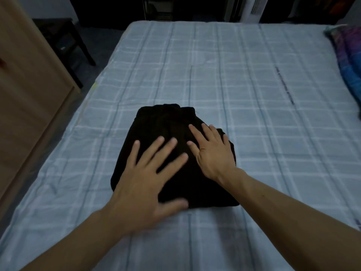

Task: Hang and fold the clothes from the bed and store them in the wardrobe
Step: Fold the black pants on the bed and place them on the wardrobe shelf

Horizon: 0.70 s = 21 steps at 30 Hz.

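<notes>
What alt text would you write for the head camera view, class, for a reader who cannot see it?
Two bare hands, left hand and right hand, lie open and flat over a folded black garment on a bed with a pale blue checked sheet. A wooden wardrobe stands at the left.

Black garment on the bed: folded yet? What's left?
Done: the black garment lies folded into a compact bundle on the checked bedsheet. In hand: left hand and right hand are spread flat on it, fingers open, not gripping. Left: it is not yet stored. No other loose clothes show on the bed.
</notes>
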Motion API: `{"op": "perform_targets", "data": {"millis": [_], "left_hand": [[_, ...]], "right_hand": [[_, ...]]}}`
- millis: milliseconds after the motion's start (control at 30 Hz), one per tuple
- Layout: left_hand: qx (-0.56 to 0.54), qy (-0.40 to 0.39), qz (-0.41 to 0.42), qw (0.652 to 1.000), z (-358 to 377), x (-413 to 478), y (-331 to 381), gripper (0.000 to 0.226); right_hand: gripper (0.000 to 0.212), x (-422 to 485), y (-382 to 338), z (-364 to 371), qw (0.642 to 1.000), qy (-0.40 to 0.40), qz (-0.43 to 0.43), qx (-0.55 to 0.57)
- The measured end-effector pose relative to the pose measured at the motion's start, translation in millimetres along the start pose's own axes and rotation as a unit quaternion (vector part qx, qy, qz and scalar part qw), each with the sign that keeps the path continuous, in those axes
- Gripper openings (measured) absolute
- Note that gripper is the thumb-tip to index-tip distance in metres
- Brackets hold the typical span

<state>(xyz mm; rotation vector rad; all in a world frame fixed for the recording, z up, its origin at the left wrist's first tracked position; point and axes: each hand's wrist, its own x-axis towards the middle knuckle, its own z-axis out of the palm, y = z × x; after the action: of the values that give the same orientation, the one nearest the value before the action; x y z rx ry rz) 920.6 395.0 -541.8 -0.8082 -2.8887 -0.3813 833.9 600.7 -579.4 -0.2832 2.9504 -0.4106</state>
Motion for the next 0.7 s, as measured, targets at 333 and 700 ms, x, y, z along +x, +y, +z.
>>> {"op": "perform_targets", "data": {"millis": [333,700], "left_hand": [[0.159,-0.034,0.005,0.987,29,-9,-1,0.094],[0.112,-0.01,0.023,0.993,23,7,-24,0.101]], "right_hand": [[0.056,-12,-3,-13,0.994,0.101,-0.038,0.02],[0.115,-83,3,15,0.982,0.091,-0.111,-0.12]]}}
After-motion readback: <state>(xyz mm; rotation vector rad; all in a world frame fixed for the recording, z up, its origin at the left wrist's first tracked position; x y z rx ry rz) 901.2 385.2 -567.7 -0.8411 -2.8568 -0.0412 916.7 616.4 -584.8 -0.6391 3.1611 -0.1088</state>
